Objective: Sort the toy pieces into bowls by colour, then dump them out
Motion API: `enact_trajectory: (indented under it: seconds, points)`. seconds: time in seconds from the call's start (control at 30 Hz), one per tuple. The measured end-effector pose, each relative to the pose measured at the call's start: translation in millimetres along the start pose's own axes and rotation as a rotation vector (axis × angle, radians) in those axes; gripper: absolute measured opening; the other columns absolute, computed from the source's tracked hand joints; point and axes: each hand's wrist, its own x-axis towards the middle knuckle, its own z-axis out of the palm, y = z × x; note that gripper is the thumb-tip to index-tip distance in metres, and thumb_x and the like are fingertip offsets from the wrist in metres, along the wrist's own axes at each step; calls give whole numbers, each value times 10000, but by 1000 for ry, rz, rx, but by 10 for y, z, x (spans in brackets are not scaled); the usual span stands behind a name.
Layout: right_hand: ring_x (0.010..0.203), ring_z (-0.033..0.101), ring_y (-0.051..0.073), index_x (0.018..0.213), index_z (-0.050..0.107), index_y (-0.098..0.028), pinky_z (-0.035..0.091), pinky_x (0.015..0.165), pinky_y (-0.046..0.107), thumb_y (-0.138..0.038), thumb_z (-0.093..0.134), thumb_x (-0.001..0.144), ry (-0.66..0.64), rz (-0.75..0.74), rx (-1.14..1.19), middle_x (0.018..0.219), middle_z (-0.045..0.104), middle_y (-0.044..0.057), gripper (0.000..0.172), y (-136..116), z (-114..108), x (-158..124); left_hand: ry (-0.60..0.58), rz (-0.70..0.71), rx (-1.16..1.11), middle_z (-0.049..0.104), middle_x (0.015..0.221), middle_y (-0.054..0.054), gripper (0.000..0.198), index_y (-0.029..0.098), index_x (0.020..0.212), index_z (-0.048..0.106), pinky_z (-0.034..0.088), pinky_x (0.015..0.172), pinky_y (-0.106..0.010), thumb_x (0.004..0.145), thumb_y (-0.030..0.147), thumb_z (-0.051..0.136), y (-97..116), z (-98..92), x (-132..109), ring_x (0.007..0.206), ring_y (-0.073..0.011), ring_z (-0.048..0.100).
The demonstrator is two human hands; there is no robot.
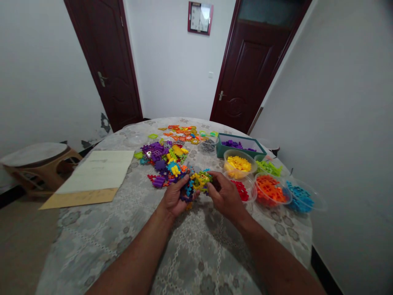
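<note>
Both of my hands are over the near middle of the table, closed around a cluster of interlocking plastic building pieces (pixel 199 181) in yellow, blue, green and purple. My left hand (pixel 176 196) cups the blue and purple side from below, thumb on top. At the yellow-green side, my right hand (pixel 225 192) pinches with thumb and fingers. Whether the pieces are all joined cannot be made out. Just beyond my left hand spreads a loose pile of mixed pieces (pixel 158 151), mostly purple, with yellow, blue and red ones.
Clear tubs hold yellow pieces (pixel 238 164), red pieces (pixel 242 191), orange pieces (pixel 272 189), blue pieces (pixel 300 197), green pieces (pixel 268 167) and grey pieces (pixel 208 144). A green-rimmed box (pixel 220 147) contains purple ones. Orange pieces (pixel 181 133) lie farther back; paper sheets (pixel 95 172) lie left.
</note>
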Motion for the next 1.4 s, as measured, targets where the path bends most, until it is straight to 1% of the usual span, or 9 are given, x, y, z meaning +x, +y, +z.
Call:
enact_trajectory:
  seconds: [0.23, 0.4, 0.7, 0.8, 0.9, 1.07, 1.17, 1.27, 1.4]
  points:
    - [885, 731, 221, 1306, 637, -232, 597, 802, 339, -340, 594, 980, 105, 60, 84, 1071, 760, 66, 346, 29, 14, 3, -24, -25, -1, 815, 1130, -99, 279, 186, 1146, 738, 701, 748, -442, 878, 130, 793, -29, -14, 10, 941, -267, 803]
    - [838, 712, 226, 1260, 648, -239, 579, 756, 336, -385, 638, 969, 70, 44, 9, 940, 741, 48, 327, 20, 28, -9, -94, -4, -8, 808, 1155, -125, 311, 178, 1159, 726, 687, 860, -511, 863, 114, 794, -70, -17, 21, 1042, -312, 796]
    - [806, 726, 226, 1121, 702, -237, 596, 738, 340, -457, 611, 997, 131, 102, 96, 946, 764, 58, 269, -2, -78, 34, -2, 13, -29, 818, 1039, -86, 228, 182, 1082, 733, 696, 808, -502, 880, 81, 762, -53, 20, 28, 877, -257, 800]
    - [886, 734, 241, 1135, 741, -238, 603, 796, 355, -440, 625, 979, 205, 109, 54, 1008, 780, 72, 280, 31, -250, 107, 55, 35, -22, 813, 1006, -68, 216, 181, 1072, 742, 703, 786, -497, 898, 54, 725, -25, 51, 26, 847, -237, 794]
    - [902, 737, 247, 1191, 770, -229, 604, 823, 368, -431, 610, 969, 288, 126, 19, 1052, 791, 87, 340, 170, -583, 207, 87, 37, -11, 805, 975, -55, 194, 179, 1022, 743, 705, 778, -512, 903, 32, 701, -5, 85, 16, 818, -228, 792]
    - [968, 732, 285, 1219, 784, -161, 584, 942, 447, -399, 542, 939, 538, 215, -234, 1127, 794, 138, 441, 659, -1295, 328, 85, 31, 10, 801, 959, -63, 187, 181, 993, 742, 706, 773, -529, 904, 24, 694, -14, 95, 10, 795, -234, 793]
    - [1124, 702, 313, 1242, 773, -111, 514, 1084, 487, -303, 477, 918, 671, 250, -492, 1234, 767, 194, 479, 966, -1551, 340, 81, 32, 19, 804, 957, -64, 188, 177, 1007, 739, 710, 771, -501, 915, 22, 683, -34, 77, 32, 794, -224, 793]
    - [1196, 677, 313, 1298, 734, -73, 485, 1125, 493, -222, 416, 915, 705, 233, -602, 1281, 741, 220, 519, 1100, -1590, 316, 72, 23, 42, 807, 969, -75, 184, 166, 1028, 733, 714, 742, -474, 920, 27, 679, -46, 74, 41, 805, -228, 795]
    - [1153, 694, 297, 1198, 763, -113, 515, 1084, 474, -226, 431, 946, 694, 93, -518, 1206, 767, 185, 432, 886, -1351, 298, 61, 14, 64, 809, 983, -81, 184, 160, 1052, 726, 712, 743, -479, 925, 36, 676, -49, 87, 10, 825, -240, 799]
